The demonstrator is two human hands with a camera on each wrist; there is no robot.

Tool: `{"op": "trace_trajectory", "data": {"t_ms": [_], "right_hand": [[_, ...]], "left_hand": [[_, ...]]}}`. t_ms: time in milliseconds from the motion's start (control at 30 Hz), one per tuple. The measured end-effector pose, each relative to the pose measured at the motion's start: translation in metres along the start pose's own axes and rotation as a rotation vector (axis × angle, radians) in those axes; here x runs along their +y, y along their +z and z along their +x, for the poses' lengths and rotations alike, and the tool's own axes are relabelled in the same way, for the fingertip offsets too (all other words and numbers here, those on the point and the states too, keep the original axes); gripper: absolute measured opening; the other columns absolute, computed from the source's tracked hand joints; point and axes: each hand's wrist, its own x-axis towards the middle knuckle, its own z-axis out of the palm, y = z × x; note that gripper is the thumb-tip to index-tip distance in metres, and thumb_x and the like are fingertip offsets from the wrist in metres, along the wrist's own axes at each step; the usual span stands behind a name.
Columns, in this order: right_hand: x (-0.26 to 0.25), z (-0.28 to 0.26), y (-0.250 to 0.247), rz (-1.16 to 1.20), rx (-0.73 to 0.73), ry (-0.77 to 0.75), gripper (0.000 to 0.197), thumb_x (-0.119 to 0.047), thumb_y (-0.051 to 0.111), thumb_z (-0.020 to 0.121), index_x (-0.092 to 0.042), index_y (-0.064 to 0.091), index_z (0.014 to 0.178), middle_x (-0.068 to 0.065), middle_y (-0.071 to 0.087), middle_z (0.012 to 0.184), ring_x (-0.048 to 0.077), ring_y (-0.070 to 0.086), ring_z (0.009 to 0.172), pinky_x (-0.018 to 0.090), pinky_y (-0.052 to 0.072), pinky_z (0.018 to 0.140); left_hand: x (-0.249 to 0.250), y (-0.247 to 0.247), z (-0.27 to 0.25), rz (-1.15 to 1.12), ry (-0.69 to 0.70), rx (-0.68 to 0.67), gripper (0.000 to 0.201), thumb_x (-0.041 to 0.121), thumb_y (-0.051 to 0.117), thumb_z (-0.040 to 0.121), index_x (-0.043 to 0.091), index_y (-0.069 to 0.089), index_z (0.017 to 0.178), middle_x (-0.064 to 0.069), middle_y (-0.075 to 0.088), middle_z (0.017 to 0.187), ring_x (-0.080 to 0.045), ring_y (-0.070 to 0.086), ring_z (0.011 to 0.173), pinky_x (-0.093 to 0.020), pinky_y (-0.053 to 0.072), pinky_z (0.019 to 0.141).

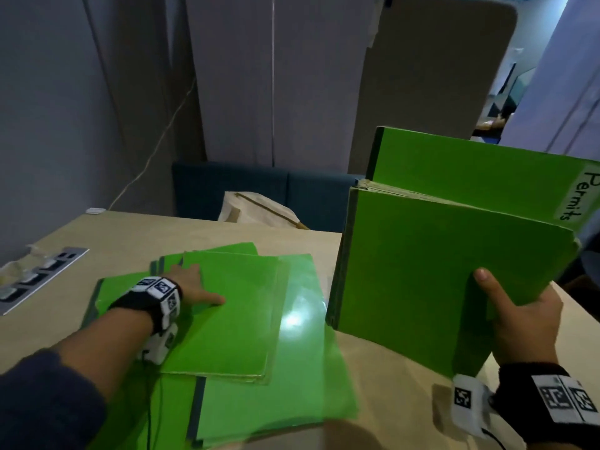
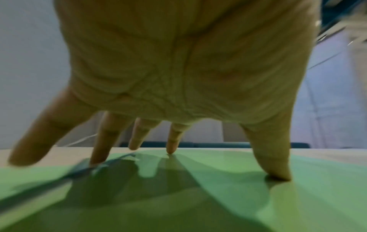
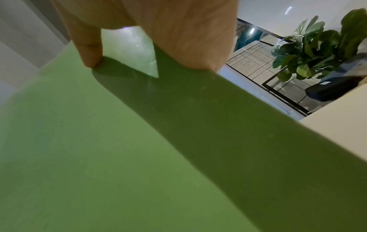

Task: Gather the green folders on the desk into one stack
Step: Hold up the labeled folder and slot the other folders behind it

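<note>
Now left hand point(image 1: 191, 287) spread flat on desk folders point(image 1: 240, 319); right hand point(image 1: 522, 323) grips raised folders point(image 1: 438, 271).

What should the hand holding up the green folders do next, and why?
Probably the right hand should lower the folders it grips onto the pile on the desk. They are tilted up in the air beside that pile, and the left hand already presses flat on the pile's top folder, likely steadying it.

My left hand point(image 1: 191, 284) is pressing flat on the loose pile of green card folders point(image 1: 246, 319) lying on the pale wooden bench point(image 1: 136, 232), while my right hand point(image 1: 519, 323) is gripping two raised green folders point(image 1: 431, 264).
</note>
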Motion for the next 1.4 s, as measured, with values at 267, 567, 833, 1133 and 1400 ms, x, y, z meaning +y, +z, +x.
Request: {"op": "trace_trajectory", "data": {"t_ms": [267,567,833,1133,1400], "right_hand": [[-0.001,-0.002,0.003,0.007,0.011,-0.004,0.033,-0.035,0.077,0.075,-0.032,0.066,0.106,-0.031,0.074,0.092,-0.015,0.068,0.087,0.007,0.056,0.071],[0.001,-0.003,0.003,0.031,0.034,-0.02,0.047,-0.035,0.077,0.075,-0.019,0.068,0.117,-0.021,0.075,0.093,-0.011,0.07,0.086,0.01,0.057,0.071],[-0.005,-0.006,0.007,0.036,0.026,-0.018,0.036,-0.044,0.078,0.069,-0.03,0.066,0.1,-0.036,0.072,0.086,-0.016,0.068,0.082,0.006,0.055,0.068],[0.002,-0.004,0.003,0.053,0.048,0.004,0.059,-0.046,0.08,0.068,-0.018,0.069,0.119,-0.022,0.073,0.095,-0.009,0.07,0.088,0.011,0.058,0.073],[-0.001,-0.002,0.005,-0.007,0.031,-0.018,0.073,-0.057,0.08,0.063,-0.019,0.068,0.124,-0.018,0.073,0.1,-0.009,0.07,0.089,0.013,0.059,0.076]], "left_hand": [[-0.043,-0.004,0.002,-0.196,-0.119,0.067,0.146,0.066,0.092,0.049,0.01,0.015,0.159,-0.016,0.039,0.159,-0.036,0.049,0.137,-0.044,0.048,0.107],[-0.056,-0.002,-0.002,-0.358,-0.117,0.144,0.127,0.05,0.098,0.05,0.013,0.032,0.152,-0.013,0.056,0.145,-0.034,0.059,0.125,-0.042,0.052,0.099],[-0.055,-0.003,-0.01,-0.405,-0.158,0.087,0.135,0.05,0.098,0.051,0.013,0.025,0.158,-0.014,0.051,0.15,-0.036,0.056,0.128,-0.044,0.052,0.1],[-0.056,-0.005,-0.02,-0.305,-0.113,0.117,0.143,0.067,0.094,0.038,0.016,0.029,0.156,-0.01,0.058,0.144,-0.032,0.062,0.121,-0.042,0.055,0.097],[-0.026,-0.005,-0.032,-0.064,-0.03,0.152,0.122,0.077,0.086,0.044,0.016,0.043,0.14,-0.005,0.061,0.132,-0.026,0.063,0.112,-0.038,0.056,0.091]]}}
